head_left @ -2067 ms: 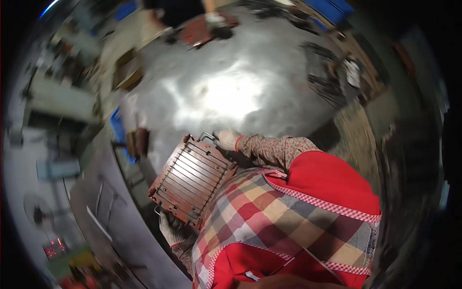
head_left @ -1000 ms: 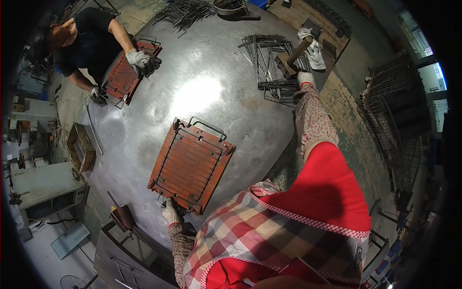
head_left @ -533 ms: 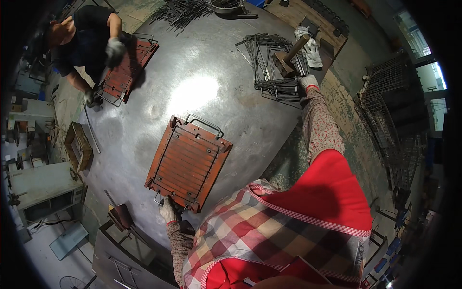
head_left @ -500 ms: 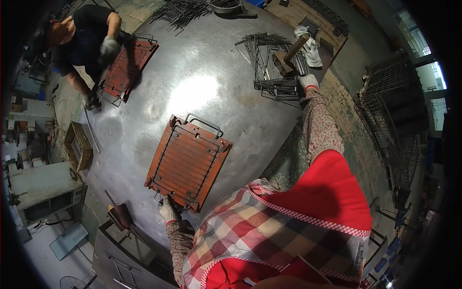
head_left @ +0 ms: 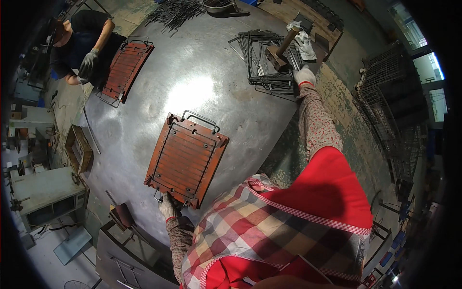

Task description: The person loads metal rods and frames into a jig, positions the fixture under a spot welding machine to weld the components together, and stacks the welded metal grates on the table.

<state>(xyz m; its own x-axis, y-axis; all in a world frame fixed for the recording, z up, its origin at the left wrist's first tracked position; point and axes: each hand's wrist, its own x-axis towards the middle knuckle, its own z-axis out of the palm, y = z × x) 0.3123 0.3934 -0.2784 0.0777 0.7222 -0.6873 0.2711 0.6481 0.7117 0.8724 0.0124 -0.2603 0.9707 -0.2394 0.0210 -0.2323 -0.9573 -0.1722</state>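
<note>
A red-brown slatted jig (head_left: pixel 185 159) lies on the metal table, with a bent wire handle (head_left: pixel 199 117) along its far end. My left hand (head_left: pixel 168 206), in a pale glove, is closed around the wire at the jig's near end; its fingertips are partly hidden. My right hand (head_left: pixel 304 75), also gloved, touches the near right side of a stack of bent wire frames (head_left: pixel 257 58). Its fingers are curled, and what they hold is hard to make out. On that stack rests a hammer (head_left: pixel 276 59) with its wooden handle sticking up.
Across the table at left, a co-worker (head_left: pixel 89 45) in gloves stands beside a second red-brown jig (head_left: pixel 126 72). Loose wire rods (head_left: pixel 175 13) are piled at the far edge. White gloves (head_left: pixel 304 44) lie behind the hammer. A wooden frame box (head_left: pixel 78 149) stands at left, wire racks (head_left: pixel 390 106) at right.
My right hand has shifted slightly forward along the wire stack. My left hand stays at the jig. The co-worker's hands have come together, away from the second jig.
</note>
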